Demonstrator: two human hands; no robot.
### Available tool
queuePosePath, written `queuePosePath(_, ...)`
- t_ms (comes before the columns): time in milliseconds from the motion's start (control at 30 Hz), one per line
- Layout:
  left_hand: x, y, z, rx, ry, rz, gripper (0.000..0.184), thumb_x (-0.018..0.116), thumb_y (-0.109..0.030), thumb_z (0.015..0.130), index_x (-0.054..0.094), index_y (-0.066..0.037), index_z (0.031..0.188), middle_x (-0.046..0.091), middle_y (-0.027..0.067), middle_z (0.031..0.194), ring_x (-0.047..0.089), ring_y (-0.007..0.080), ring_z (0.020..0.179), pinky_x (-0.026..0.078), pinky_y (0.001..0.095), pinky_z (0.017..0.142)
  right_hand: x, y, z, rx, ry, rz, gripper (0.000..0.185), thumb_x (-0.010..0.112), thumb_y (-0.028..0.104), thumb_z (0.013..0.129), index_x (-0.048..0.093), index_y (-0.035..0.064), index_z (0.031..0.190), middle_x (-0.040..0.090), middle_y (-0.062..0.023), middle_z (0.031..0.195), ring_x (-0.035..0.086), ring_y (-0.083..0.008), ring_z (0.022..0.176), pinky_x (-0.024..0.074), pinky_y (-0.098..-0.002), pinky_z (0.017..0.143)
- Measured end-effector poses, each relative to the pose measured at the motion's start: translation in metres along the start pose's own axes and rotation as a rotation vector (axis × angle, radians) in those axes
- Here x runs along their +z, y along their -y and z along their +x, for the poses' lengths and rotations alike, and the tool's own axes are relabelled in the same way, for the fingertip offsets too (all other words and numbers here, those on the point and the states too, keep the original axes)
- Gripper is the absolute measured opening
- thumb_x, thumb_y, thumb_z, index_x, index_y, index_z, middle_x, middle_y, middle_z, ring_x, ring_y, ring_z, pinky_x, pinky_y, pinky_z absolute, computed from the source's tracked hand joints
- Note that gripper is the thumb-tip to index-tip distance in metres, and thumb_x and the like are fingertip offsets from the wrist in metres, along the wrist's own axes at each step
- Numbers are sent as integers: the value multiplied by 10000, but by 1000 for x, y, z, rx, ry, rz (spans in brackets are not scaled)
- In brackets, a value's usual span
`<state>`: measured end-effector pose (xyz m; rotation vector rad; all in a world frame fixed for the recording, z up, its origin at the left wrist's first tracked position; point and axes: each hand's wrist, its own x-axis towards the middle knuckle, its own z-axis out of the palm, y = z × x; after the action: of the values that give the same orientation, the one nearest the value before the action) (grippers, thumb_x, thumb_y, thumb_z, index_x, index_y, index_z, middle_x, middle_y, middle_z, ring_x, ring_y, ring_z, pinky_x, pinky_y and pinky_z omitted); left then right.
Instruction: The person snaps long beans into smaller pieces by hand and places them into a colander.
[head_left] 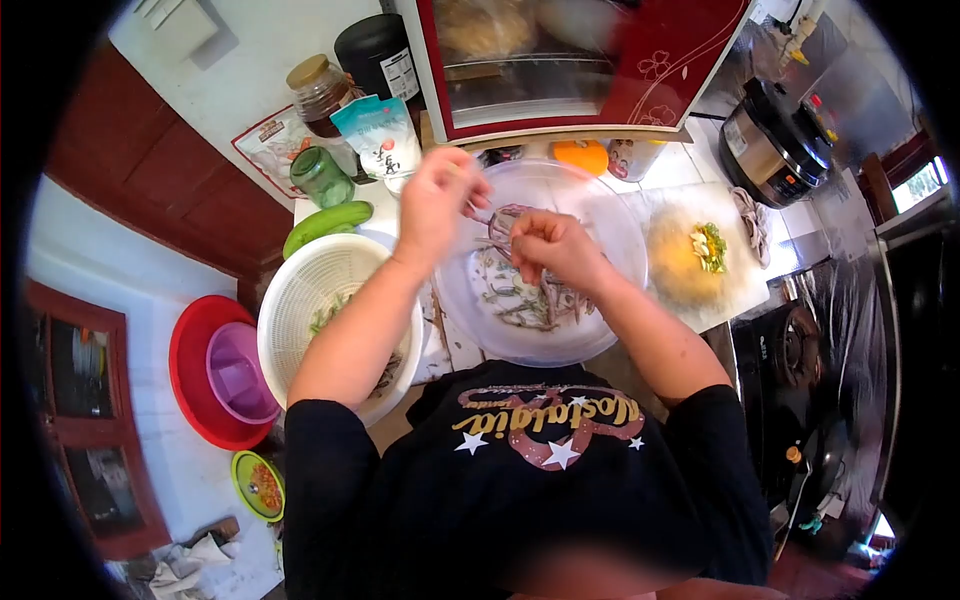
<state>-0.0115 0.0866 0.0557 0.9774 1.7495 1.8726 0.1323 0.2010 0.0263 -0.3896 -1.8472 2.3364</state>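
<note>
A wide translucent plastic basin (465, 310) sits in front of me, with purplish and green bean pods (525, 310) scattered across its bottom. Over the middle of the basin, my right hand (560, 248) is closed in a pinch on a purplish pod, partly hidden by the fingers. My left hand (440, 195) is raised above the basin's left rim, slightly blurred. Its fingers are curled together, and what they hold, if anything, does not show clearly. Under my left forearm stands a white colander (285, 290) with some green and dark pieces in it.
Left of the basin are a green gourd-like vegetable (327, 228), a green glass jar (321, 178) and a white-and-teal pouch (378, 140). A cutting board (680, 210) with chopped greens (708, 247) lies right. Beyond are a pressure cooker (775, 143) and stove (797, 345). A red basin (190, 365) stands lower left.
</note>
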Motion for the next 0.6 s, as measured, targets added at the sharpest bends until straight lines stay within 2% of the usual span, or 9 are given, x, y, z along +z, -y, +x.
queuePosePath(67, -20, -8, 7, -46, -138, -210, 131, 554, -140, 841, 545, -57, 941, 563, 28, 658, 487, 70, 511, 398, 211, 462, -13, -12, -3, 101, 211, -491, 108, 573, 102, 782, 549, 13, 839, 602, -92, 737, 591, -177, 571, 466, -277, 496)
queuePosePath(100, -35, -10, 7, -61, -132, -157, 125, 564, -132, 823, 554, -63, 926, 549, 15, 637, 484, 64, 504, 386, 211, 452, -25, -23, -5, 103, 218, -495, 108, 573, 102, 782, 549, 13, 839, 602, -92, 737, 591, -177, 571, 466, -277, 496)
queuePosePath(133, -50, -12, 7, -77, -124, -101, 121, 575, -125, 806, 563, -69, 912, 534, 2, 616, 481, 57, 497, 374, 211, 442, -37, -34, -9, -118, 468, -933, 112, 585, 88, 743, 571, 18, 829, 612, -116, 752, 606, -218, 603, 477, -313, 519)
queuePosePath(167, -62, -12, 3, -80, -125, -100, 121, 575, -125, 806, 563, -69, 912, 534, 2, 616, 481, 57, 497, 374, 211, 442, -43, -41, -10, -220, 595, -1155, 119, 592, 82, 723, 582, 21, 825, 617, -128, 759, 613, -238, 619, 483, -330, 530)
queuePosePath(200, -73, -12, -7, -146, -17, 171, 111, 580, -131, 802, 572, -69, 893, 517, -5, 608, 463, 58, 486, 371, 215, 440, -46, -45, -10, -353, 712, -1357, 128, 598, 75, 703, 592, 24, 820, 622, -140, 767, 621, -259, 635, 489, -348, 542)
queuePosePath(267, -96, -3, -27, -264, 157, 522, 101, 595, -148, 793, 585, -64, 849, 489, -18, 596, 447, 58, 492, 371, 223, 450, -38, -39, -8, -150, 400, -1736, 153, 566, 59, 693, 628, 43, 832, 626, -155, 780, 625, -308, 731, 499, -389, 600)
queuePosePath(400, -137, 28, -72, -342, 257, 695, 129, 613, -165, 767, 598, -46, 813, 522, 14, 606, 512, 111, 556, 414, 268, 525, -19, -58, 15, -92, 283, -1736, 153, 530, 64, 723, 650, 57, 818, 636, -134, 758, 632, -286, 748, 507, -373, 614)
queuePosePath(467, -141, 18, -90, -457, 402, 1052, 194, 618, -194, 744, 611, -52, 875, 600, 88, 706, 588, 211, 670, 451, 321, 623, -11, -69, 17, 32, 390, -1771, 160, 506, 69, 738, 654, 50, 796, 644, -124, 772, 638, -271, 741, 511, -362, 621)
queuePosePath(600, -139, 9, -106, -357, 354, 1182, 288, 620, -257, 736, 618, -74, 958, 629, 140, 875, 597, 302, 826, 456, 369, 736, -5, -86, 15, 20, 397, -1814, 150, 515, 79, 740, 657, 50, 780, 649, -126, 777, 642, -255, 733, 510, -352, 617)
